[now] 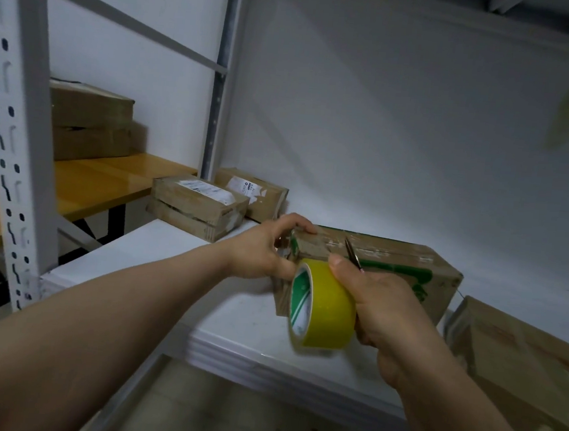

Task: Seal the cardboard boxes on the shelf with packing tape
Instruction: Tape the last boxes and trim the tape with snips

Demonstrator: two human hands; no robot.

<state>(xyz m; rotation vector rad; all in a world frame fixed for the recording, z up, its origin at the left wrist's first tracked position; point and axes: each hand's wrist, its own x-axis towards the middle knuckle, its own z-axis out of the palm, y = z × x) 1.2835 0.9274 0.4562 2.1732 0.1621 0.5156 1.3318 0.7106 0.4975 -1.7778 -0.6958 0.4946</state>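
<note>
A long cardboard box (392, 262) with green print lies on the white shelf (169, 257), shiny tape along its top. My left hand (266, 248) grips the box's near left end, fingers over the top edge and thumb on the end face. My right hand (375, 299) holds a yellow roll of packing tape (326, 308) in front of that end. A thin dark blade (352, 254), like scissors, sticks up from the same hand over the box top. Whether tape runs from the roll to the box is unclear.
Two smaller labelled boxes (198, 206) (254, 192) sit at the shelf's back left. Another cardboard box (518, 359) stands at the right. A perforated grey upright (14, 143) is at the left, with stacked boxes (88, 119) on a wooden surface (107, 182) beyond it.
</note>
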